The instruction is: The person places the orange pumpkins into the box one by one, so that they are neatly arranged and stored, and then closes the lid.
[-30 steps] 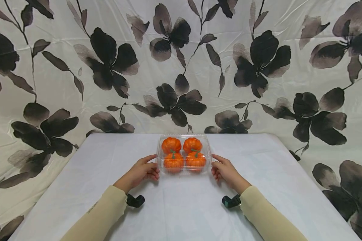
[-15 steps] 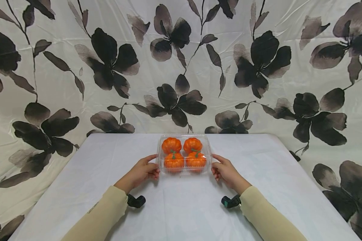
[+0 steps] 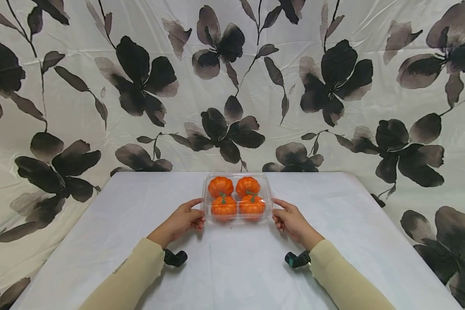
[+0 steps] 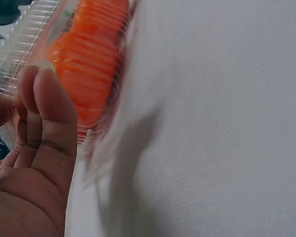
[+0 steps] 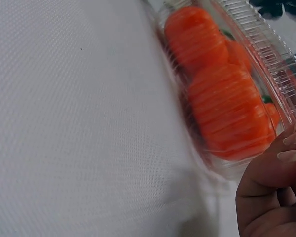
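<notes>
A clear plastic clamshell box [image 3: 237,218] stands near the far edge of the table, with several small orange pumpkins [image 3: 224,206] inside, green stems showing. My left hand [image 3: 184,220] grips its left side and my right hand [image 3: 289,219] its right side. In the left wrist view, the fingers of the left hand [image 4: 44,143] curl in at the ribbed rim [image 4: 27,37] of the box. From the right wrist, thumb and fingertips of the right hand [image 5: 276,182] meet at the box's corner; pumpkins [image 5: 229,111] show through the wall.
A white cloth covers the table [image 3: 236,267]. Behind it hangs a pale curtain [image 3: 279,99] printed with dark flowers. Each wrist carries a small black camera, the left camera [image 3: 175,258] and the right camera [image 3: 296,259], low over the cloth.
</notes>
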